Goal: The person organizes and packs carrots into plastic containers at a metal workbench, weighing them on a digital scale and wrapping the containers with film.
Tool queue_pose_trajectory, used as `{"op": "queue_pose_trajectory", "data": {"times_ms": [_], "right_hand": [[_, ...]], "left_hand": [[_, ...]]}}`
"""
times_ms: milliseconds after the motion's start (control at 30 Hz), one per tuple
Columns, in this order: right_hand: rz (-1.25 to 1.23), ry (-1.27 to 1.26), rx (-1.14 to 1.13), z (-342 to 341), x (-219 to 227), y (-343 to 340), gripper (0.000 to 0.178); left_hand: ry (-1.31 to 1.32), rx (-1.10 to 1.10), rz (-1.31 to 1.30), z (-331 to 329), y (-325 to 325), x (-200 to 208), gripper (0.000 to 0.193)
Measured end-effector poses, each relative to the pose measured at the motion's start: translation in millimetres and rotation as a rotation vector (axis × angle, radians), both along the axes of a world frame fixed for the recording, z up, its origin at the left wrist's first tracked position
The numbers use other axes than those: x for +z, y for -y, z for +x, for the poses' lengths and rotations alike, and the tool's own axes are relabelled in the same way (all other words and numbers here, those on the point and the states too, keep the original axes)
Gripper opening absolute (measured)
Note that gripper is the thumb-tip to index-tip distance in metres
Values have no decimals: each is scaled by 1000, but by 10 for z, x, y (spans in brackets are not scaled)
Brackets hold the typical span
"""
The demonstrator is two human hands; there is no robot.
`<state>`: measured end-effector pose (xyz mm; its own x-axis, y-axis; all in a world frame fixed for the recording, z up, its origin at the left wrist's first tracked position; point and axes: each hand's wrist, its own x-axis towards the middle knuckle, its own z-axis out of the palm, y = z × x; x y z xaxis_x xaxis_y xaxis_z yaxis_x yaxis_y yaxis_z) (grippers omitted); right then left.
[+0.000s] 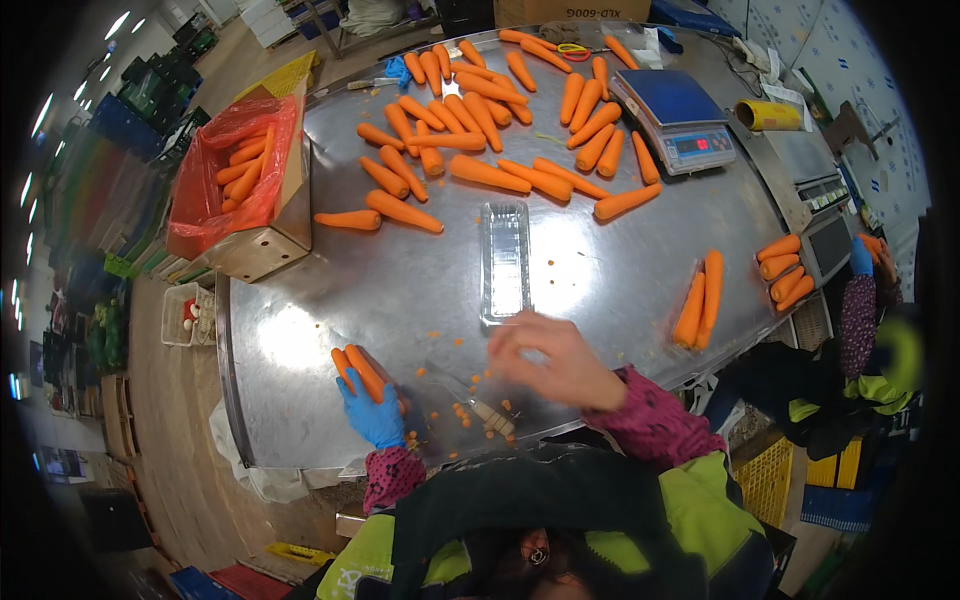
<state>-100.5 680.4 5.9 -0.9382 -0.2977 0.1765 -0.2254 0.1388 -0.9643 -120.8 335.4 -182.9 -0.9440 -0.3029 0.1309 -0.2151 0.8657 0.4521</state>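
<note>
My left hand (374,414), in a blue glove, grips a pair of carrots (362,370) against the metal table near its front left. My bare right hand (560,362) holds nothing that I can see; its fingers are loosely curved and apart. It is just at the near end of a clear plastic tray (506,258), which lies lengthwise mid-table with nothing in it. Whether the fingertips touch the tray, I cannot tell. Between my hands lies a knife (492,418) with a light handle, among small cut carrot ends (462,412).
Many loose carrots (490,172) cover the table's far half. A scale (680,125) stands far right, a red-lined carton of carrots (240,190) far left. Two carrots (700,300) lie on the right. A co-worker's gloved hand (862,256) is beyond a carrot group (785,270).
</note>
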Motion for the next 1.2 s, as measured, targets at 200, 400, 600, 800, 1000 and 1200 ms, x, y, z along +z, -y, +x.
{"op": "queue_pose_trajectory", "data": {"times_ms": [200,400,600,800,1000,1200], "right_hand": [[980,-458,-366,-286,-1454,71,16],[1022,-490,-333,-260,-1558,38,7],[793,-368,-315,-278,-1264,-68,6],[644,-540,-502,-208,-901,-189,8],[510,-542,-418,-127,-1020,-121,9],[471,-524,-422,11,-947,-96,18]], "left_hand": [[-17,-29,-19,-36,-14,-58,78],[15,-13,-70,12,1,-8,83],[0,-9,-119,7,-21,-11,81],[29,-3,-129,9,-45,-12,85],[147,12,-77,-21,-58,166,87],[-67,-180,35,70,-473,678,80]]}}
